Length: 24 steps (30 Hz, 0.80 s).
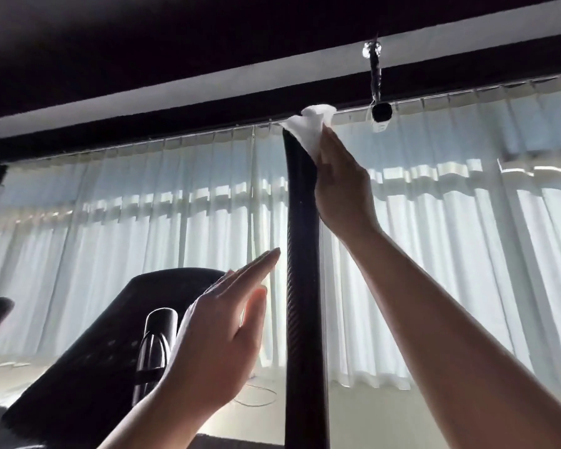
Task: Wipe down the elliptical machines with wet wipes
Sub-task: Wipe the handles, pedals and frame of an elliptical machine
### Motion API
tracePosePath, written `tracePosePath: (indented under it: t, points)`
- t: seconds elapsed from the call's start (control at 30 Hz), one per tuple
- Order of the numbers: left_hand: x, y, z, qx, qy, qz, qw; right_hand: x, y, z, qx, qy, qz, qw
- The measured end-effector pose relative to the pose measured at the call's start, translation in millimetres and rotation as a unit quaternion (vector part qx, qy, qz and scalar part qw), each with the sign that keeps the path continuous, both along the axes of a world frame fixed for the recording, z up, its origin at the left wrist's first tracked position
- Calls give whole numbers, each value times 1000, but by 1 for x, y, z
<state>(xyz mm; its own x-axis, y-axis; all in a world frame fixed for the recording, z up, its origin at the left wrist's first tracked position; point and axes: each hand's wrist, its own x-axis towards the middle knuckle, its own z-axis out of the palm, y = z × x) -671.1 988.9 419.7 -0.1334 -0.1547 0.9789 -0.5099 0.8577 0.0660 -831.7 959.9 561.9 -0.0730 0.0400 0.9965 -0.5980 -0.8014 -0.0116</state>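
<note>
One tall elliptical handlebar [302, 254] rises up the middle of the view, a black tube with a fine ribbed, spiral-textured grip surface that tapers slightly toward its rounded top. At that top the right hand [340, 189] presses one white wet wipe [311, 124] against the bar's right side; the wipe is crumpled and soft, bunched over the tip, and the fingers curl round it and the tube, though the fingertips themselves are hidden behind the bar. The left hand [221, 338] hangs lower, just beside the bar's left side, its fingers straight and together, thumb apart, holding nothing and not clearly touching the tube. Behind that hand sits the machine's console [88, 361], a dark, matte, rounded panel tilted back, with one glossy black cylindrical post [157, 338] in front of it. Sheer white pleated curtains [450, 254] hang across the bright window behind. One small black camera [380, 111] dangles from the ceiling on a thin rod.
</note>
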Motion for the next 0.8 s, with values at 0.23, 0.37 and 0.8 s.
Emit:
tracePosePath:
  t: [0.23, 0.37, 0.8]
  points:
    - [19, -6, -39, 1, -62, 99, 993, 7, 2, -126, -51, 43, 52, 996]
    - [12, 1, -62, -22, -82, 135, 987, 1, 17, -203, -15, 69, 41, 997]
    - [53, 15, -105, -116, -150, 215, 958, 9, 8, -92, -53, 117, -156, 979]
